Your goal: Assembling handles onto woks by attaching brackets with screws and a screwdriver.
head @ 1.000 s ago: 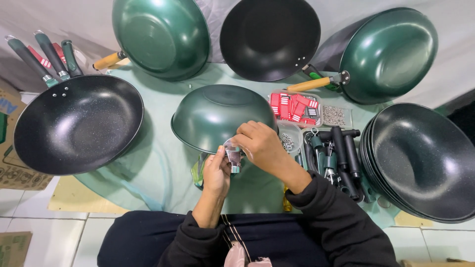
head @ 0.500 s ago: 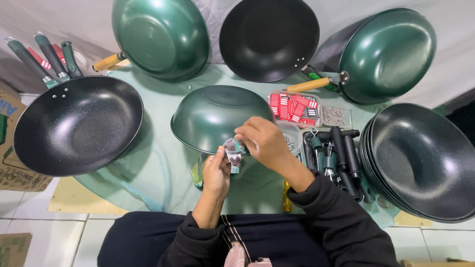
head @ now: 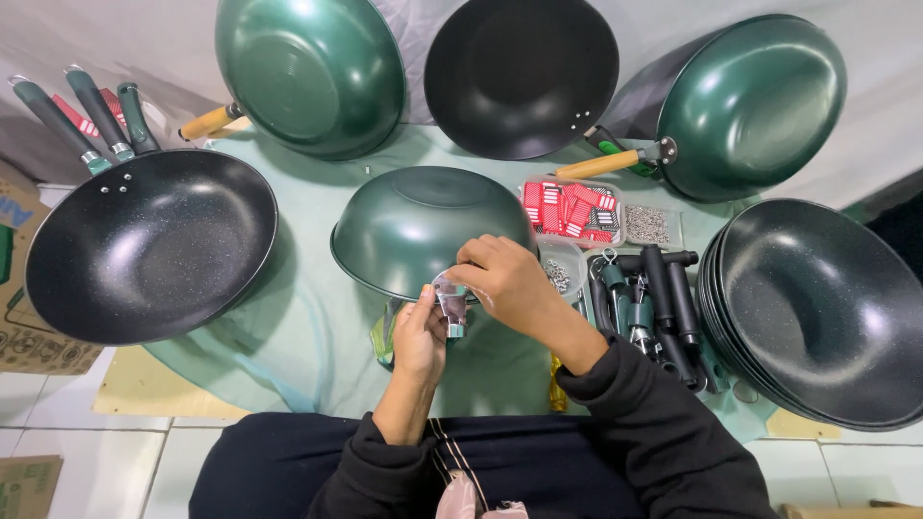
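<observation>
Both my hands meet over the near rim of the upturned green wok (head: pixel 423 226) in the middle of the table (head: pixel 317 327). My left hand (head: pixel 420 338) has its fingers pinched on a small metal fitting (head: pixel 450 300), and my right hand (head: pixel 505 282) grips that same piece from above, fingers curled tight around it. Just right of my hands lies a heap of black handles (head: pixel 654 298), beside a clear tray of red tags (head: pixel 572 210). A black wok (head: pixel 149 245) sits far left.
</observation>
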